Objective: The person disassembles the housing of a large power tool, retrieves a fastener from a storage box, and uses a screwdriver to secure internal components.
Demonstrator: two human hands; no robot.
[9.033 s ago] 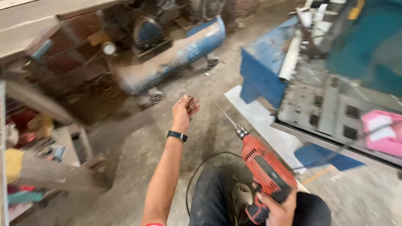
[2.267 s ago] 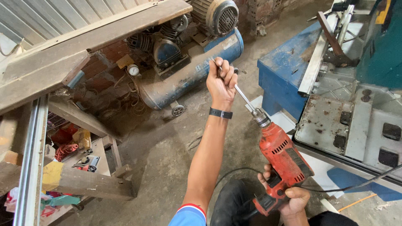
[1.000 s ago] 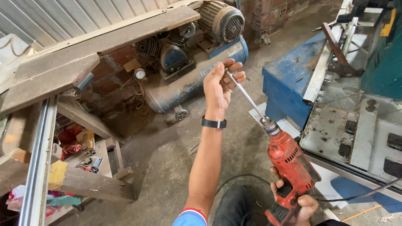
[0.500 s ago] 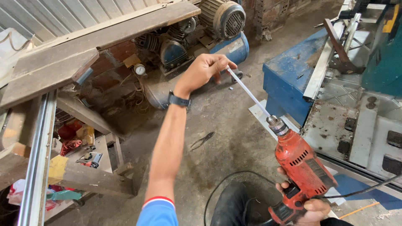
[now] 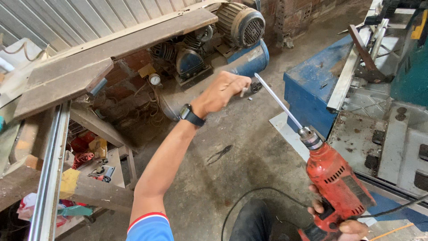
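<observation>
My right hand [image 5: 354, 228] grips the handle of a red electric drill [image 5: 336, 185] at the lower right. A long thin bit [image 5: 276, 100] in its chuck points up and to the left. My left hand [image 5: 225, 91], with a black watch on the wrist, is stretched out in a fist just left of the bit's tip, apart from it. A small grey metal piece [image 5: 243, 92] sticks out between its fingers. The drill's black cord [image 5: 249, 194] loops over the concrete floor beside my dark trouser leg.
A blue air compressor tank [image 5: 252, 60] with a grey motor [image 5: 240, 22] lies ahead under long wooden planks [image 5: 111, 49]. A blue and grey metal machine [image 5: 312, 89] fills the right. Pliers [image 5: 219, 155] lie on the floor. A steel rail [image 5: 50, 178] and cluttered shelves stand at left.
My left hand has let go of the bit's tip and moved left and slightly down, closed in a fist. The drill has shifted a little to the right.
</observation>
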